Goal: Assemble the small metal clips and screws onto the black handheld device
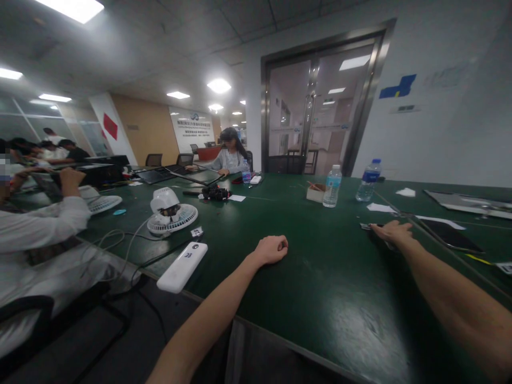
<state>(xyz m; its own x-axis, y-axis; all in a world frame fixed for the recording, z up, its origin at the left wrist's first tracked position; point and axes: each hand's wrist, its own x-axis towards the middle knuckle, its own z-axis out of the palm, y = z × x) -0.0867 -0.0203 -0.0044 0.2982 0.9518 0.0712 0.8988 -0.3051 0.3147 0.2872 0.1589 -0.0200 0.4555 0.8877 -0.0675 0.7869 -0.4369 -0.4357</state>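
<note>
Both my arms stretch out over a dark green table [320, 277]. My left hand [272, 249] rests on the tabletop curled into a loose fist, and I see nothing in it. My right hand [394, 232] lies palm down farther right, fingers reaching left onto a small dark object [366, 226] that I cannot make out. A dark flat tablet [450, 234] lies just right of that hand. A white power bank [183, 266] sits at the table's near edge, left of my left arm.
A white desk fan [172, 213] lies face up with cables trailing off the edge. Two water bottles [332, 185] [368, 180] and a small box [315, 192] stand mid-table. A person in white sits at left [44, 224]; another sits at the far end [230, 154]. Glass doors [316, 117] stand behind.
</note>
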